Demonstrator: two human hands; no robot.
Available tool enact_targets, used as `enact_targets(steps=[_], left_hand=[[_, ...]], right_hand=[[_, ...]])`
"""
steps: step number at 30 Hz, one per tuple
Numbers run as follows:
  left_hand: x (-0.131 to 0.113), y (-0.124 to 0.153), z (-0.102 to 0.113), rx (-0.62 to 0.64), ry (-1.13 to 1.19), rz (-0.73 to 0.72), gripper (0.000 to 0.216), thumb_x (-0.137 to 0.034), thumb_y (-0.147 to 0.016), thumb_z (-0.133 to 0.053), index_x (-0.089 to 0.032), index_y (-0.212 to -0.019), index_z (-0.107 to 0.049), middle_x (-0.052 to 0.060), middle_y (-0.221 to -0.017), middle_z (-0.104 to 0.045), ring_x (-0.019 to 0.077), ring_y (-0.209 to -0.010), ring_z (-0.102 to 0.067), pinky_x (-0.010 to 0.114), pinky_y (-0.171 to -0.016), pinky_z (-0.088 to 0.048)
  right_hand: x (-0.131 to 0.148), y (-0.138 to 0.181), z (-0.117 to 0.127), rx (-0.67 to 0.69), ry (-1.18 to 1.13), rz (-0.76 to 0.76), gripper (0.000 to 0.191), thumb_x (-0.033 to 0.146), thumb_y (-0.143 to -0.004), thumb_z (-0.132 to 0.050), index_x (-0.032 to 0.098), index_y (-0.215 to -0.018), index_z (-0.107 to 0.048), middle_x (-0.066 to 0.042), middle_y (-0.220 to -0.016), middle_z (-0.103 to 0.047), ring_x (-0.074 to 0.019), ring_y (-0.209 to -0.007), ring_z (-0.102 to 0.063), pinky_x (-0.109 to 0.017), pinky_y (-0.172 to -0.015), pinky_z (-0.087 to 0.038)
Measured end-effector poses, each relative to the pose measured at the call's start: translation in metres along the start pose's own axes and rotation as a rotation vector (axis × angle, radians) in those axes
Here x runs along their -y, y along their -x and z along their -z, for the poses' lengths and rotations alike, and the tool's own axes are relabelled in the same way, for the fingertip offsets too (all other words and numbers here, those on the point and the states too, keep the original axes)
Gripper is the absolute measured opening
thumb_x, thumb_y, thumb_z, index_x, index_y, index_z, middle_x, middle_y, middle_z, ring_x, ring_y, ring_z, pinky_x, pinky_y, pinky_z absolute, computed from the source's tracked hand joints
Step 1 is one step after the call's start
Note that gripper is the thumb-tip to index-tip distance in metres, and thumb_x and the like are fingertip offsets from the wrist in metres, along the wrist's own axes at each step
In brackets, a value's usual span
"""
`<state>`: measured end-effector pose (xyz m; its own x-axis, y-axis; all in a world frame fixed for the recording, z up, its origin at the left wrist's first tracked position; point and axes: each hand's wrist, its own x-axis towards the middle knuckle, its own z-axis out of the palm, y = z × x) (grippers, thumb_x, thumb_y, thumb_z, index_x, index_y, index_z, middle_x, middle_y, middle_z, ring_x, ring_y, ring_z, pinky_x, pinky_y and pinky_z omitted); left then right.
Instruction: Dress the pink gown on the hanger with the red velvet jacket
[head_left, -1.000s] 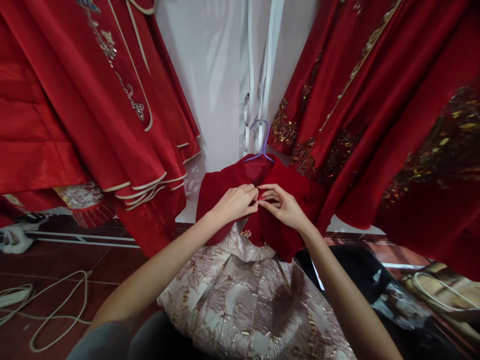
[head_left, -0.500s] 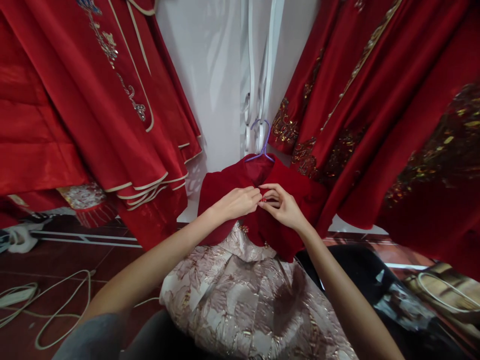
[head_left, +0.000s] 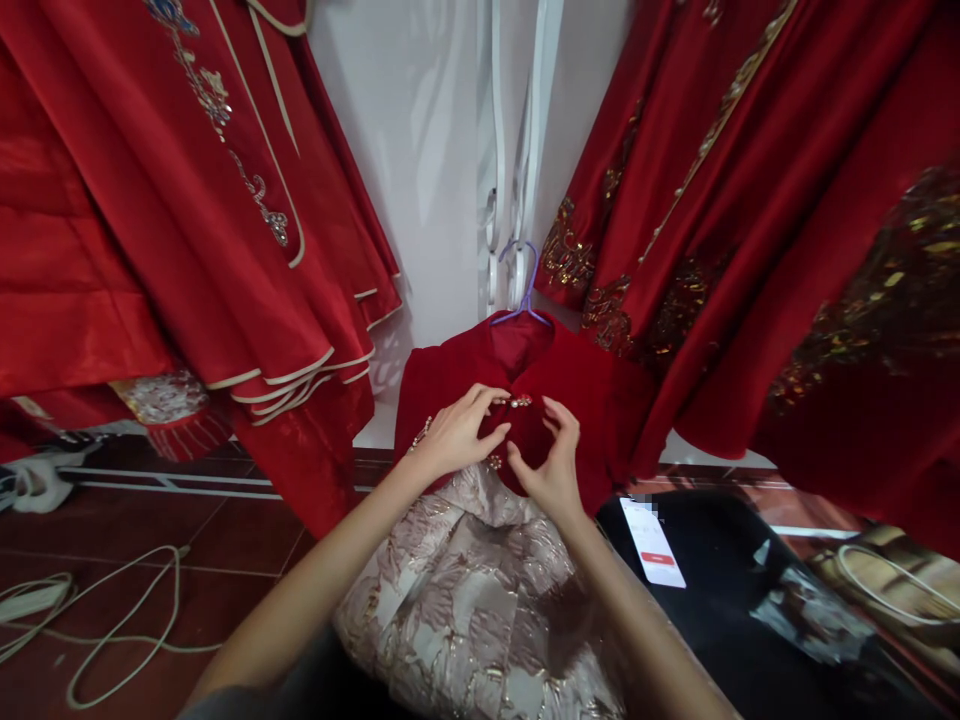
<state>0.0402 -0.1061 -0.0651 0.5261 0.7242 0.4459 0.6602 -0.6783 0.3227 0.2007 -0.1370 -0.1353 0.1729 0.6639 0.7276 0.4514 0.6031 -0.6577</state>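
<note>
A small dark red velvet jacket (head_left: 592, 395) hangs on a purple hanger (head_left: 525, 290) over a pale brocade skirt (head_left: 480, 590). My left hand (head_left: 457, 435) rests on the jacket's front, fingers curled and pinching the red cloth just below a small gold clasp (head_left: 519, 402). My right hand (head_left: 553, 455) is beside it, fingers curved around the jacket's front edge lower down. Both hands are below the collar.
Red embroidered gowns hang at the left (head_left: 187, 220) and at the right (head_left: 765, 230), against a white wall (head_left: 420, 150). A white tag (head_left: 651, 542) lies on a black surface at the right. Pale cables (head_left: 112, 620) trail over the dark red floor.
Both hands have moved down from the collar fastening, which now shows as a closed gold clasp. The white tag at the right has come into view.
</note>
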Motion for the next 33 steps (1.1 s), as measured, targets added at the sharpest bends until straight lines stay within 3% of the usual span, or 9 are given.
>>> enact_targets(steps=[2, 8, 13, 16, 19, 22, 25, 29, 33], left_hand=[[0.002, 0.015, 0.0, 0.037, -0.063, 0.044, 0.045, -0.033, -0.083, -0.057, -0.025, -0.125, -0.042, 0.005, -0.113, -0.059, 0.0186, -0.091, -0.063, 0.031, -0.073, -0.052], [0.01, 0.05, 0.013, 0.205, -0.451, 0.212, 0.031, -0.02, -0.078, -0.059, -0.017, -0.109, -0.054, 0.012, -0.115, -0.058, 0.0258, -0.102, -0.057, 0.034, -0.077, -0.05], [0.029, 0.071, 0.024, 0.314, -0.457, 0.163, 0.024, -0.031, -0.083, -0.056, -0.016, -0.101, -0.06, 0.012, -0.111, -0.062, 0.0276, -0.105, -0.057, 0.039, -0.089, -0.045], [0.035, 0.075, 0.031, 0.408, -0.382, 0.264, 0.034, -0.03, -0.083, -0.054, -0.016, -0.113, -0.056, 0.012, -0.102, -0.067, 0.0276, -0.094, -0.064, 0.037, -0.08, -0.048], [0.026, 0.069, 0.035, 0.387, -0.384, 0.389, 0.041, -0.021, -0.08, -0.053, -0.013, -0.121, -0.049, 0.013, -0.095, -0.068, 0.0285, -0.088, -0.066, 0.035, -0.074, -0.049], [0.002, 0.06, 0.026, 0.3, -0.393, 0.45, 0.039, -0.017, -0.079, -0.05, -0.012, -0.118, -0.046, 0.015, -0.097, -0.068, 0.0284, -0.085, -0.067, 0.035, -0.072, -0.049], [-0.022, 0.059, -0.003, 0.362, -0.279, 0.352, 0.042, -0.021, -0.081, -0.05, -0.014, -0.122, -0.044, 0.014, -0.098, -0.067, 0.0276, -0.087, -0.067, 0.035, -0.074, -0.05], [-0.029, 0.069, -0.038, 0.443, -0.117, 0.237, 0.057, -0.027, -0.076, -0.057, -0.011, -0.13, -0.042, 0.021, -0.128, -0.054, 0.0325, -0.118, -0.054, 0.039, -0.093, -0.046], [-0.01, 0.076, -0.027, 0.474, 0.094, 0.14, 0.051, -0.031, -0.076, -0.06, -0.014, -0.124, -0.052, 0.017, -0.125, -0.058, 0.0306, -0.114, -0.057, 0.039, -0.093, -0.045]], right_hand=[[0.004, 0.025, -0.008, -0.061, 0.145, 0.042, 0.061, 0.02, -0.078, -0.061, 0.027, -0.133, -0.036, -0.013, -0.13, -0.042, -0.0296, -0.125, -0.039, -0.056, -0.104, -0.035], [-0.012, 0.056, -0.018, 0.189, 0.347, 0.101, 0.063, 0.009, -0.08, -0.05, 0.025, -0.139, -0.033, -0.015, -0.139, -0.037, -0.0299, -0.127, -0.038, -0.054, -0.101, -0.036], [-0.035, 0.042, -0.002, 0.162, 0.163, -0.105, 0.054, 0.019, -0.079, -0.056, 0.018, -0.131, -0.041, -0.012, -0.111, -0.055, -0.0231, -0.099, -0.056, -0.04, -0.086, -0.047], [-0.036, 0.024, 0.017, 0.114, 0.052, -0.305, 0.03, 0.029, -0.081, -0.058, 0.018, -0.11, -0.053, -0.004, -0.088, -0.059, -0.0165, -0.074, -0.058, -0.029, -0.071, -0.048], [-0.03, 0.002, 0.041, 0.039, -0.005, -0.412, 0.023, 0.041, -0.081, -0.062, 0.019, -0.079, -0.055, 0.002, -0.068, -0.054, -0.0124, -0.062, -0.05, -0.023, -0.061, -0.042], [-0.018, -0.016, 0.064, 0.014, -0.16, -0.468, 0.03, 0.044, -0.075, -0.068, 0.018, -0.072, -0.053, 0.004, -0.065, -0.052, -0.0102, -0.058, -0.047, -0.021, -0.056, -0.039], [0.004, -0.021, 0.076, 0.011, -0.293, -0.515, 0.03, 0.042, -0.074, -0.07, 0.019, -0.074, -0.051, 0.003, -0.069, -0.055, -0.0097, -0.06, -0.05, -0.02, -0.058, -0.041], [0.038, -0.01, 0.061, 0.138, -0.316, -0.493, 0.025, 0.038, -0.078, -0.068, 0.02, -0.079, -0.051, 0.004, -0.067, -0.053, -0.0087, -0.057, -0.05, -0.018, -0.054, -0.041], [0.047, 0.008, 0.029, 0.438, -0.333, -0.397, 0.03, 0.036, -0.077, -0.069, 0.021, -0.097, -0.053, -0.001, -0.085, -0.064, -0.0145, -0.076, -0.063, -0.022, -0.064, -0.051]])
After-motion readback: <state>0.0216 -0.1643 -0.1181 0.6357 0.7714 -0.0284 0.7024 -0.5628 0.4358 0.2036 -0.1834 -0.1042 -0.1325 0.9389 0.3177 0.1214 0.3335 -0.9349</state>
